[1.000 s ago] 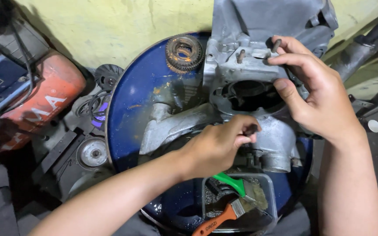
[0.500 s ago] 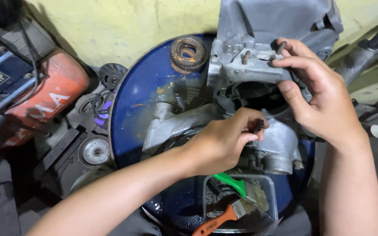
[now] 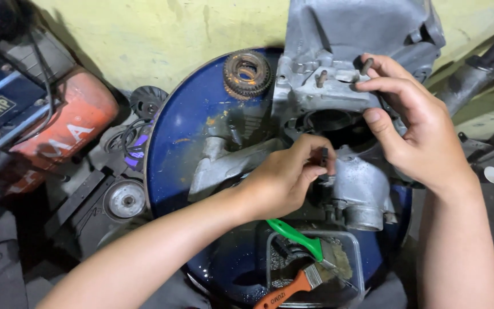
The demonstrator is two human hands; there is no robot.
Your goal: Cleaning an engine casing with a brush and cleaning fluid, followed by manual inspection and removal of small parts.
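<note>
A grey metal engine casing lies on top of a blue drum lid. My left hand pinches a small dark part at the casing's middle opening. My right hand grips the casing's upper right edge, fingertips beside a dark stud that sticks up from it. A rusty gear rests on the lid just left of the casing.
A clear plastic tub at the drum's near edge holds an orange-handled brush and a green-handled tool. An orange and blue machine stands at the left. Pulleys and dark parts lie on the floor between.
My left hand has lifted slightly with the small dark part. The view has shifted a little; my right hand stays on the casing's edge.
</note>
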